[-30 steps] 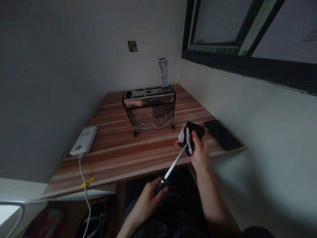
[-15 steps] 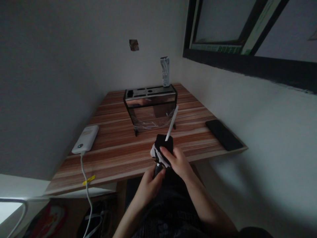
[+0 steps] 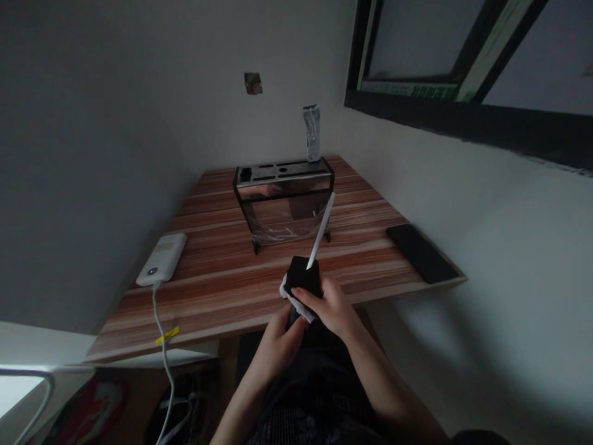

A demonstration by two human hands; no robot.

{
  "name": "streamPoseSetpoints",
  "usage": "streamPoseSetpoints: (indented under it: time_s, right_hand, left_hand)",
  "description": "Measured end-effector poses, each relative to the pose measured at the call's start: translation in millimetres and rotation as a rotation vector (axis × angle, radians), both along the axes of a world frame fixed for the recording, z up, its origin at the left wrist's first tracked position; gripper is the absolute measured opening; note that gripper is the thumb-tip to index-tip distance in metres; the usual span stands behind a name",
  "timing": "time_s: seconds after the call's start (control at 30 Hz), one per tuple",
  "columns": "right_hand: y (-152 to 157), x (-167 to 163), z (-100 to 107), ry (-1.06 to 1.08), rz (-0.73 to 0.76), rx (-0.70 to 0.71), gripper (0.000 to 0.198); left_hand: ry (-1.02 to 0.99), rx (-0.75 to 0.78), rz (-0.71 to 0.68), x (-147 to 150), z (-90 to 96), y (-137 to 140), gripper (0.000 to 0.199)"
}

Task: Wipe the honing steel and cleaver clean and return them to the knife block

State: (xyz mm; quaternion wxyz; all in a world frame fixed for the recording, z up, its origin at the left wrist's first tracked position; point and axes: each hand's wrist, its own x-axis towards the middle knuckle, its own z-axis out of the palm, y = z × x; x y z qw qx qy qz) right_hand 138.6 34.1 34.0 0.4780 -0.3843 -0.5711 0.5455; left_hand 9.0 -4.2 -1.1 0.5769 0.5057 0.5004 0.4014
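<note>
Right hand [image 3: 334, 309] pinches dark cloth [image 3: 301, 272], now slid down the rod [image 3: 321, 232] to the handle [image 3: 293, 316]; left hand [image 3: 281, 339] grips handle; likely one wiping stroke done.

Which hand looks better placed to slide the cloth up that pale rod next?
Probably the right hand: it grips the cloth at the lower visible end of the pale rod, while the left hand sits below, around the dark handle.

No words I can read for certain, green print [image 3: 433, 92] along the foot of the window [image 3: 419, 43], too blurred for me, small round mark [image 3: 152, 271] on the white device [image 3: 169, 252], its sign unclear.
</note>
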Motion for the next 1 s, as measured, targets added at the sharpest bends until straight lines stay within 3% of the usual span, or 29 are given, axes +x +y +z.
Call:
streamPoseSetpoints:
  time_s: [0.13,0.3,0.57,1.0]
  right_hand:
    - [-2,-3,-4,0.027,-0.005,0.01,0.03]
    - [-5,-6,-7,-0.041,-0.114,0.015,0.033]
    - [-1,0,-4,-0.011,-0.198,0.031,0.03]
    - [12,22,-11,0.148,-0.329,-0.016,0.037]
  left_hand:
    - [0.041,0.023,0.014,-2,-1.0,-1,0.028]
    - [0.109,0.031,0.024,-5,0.1,-3,0.028]
    - [0.148,0.069,-0.048,-5,7.4,-3,0.032]
    - [0.284,0.056,-0.204,-18,-8.4,-16,0.029]
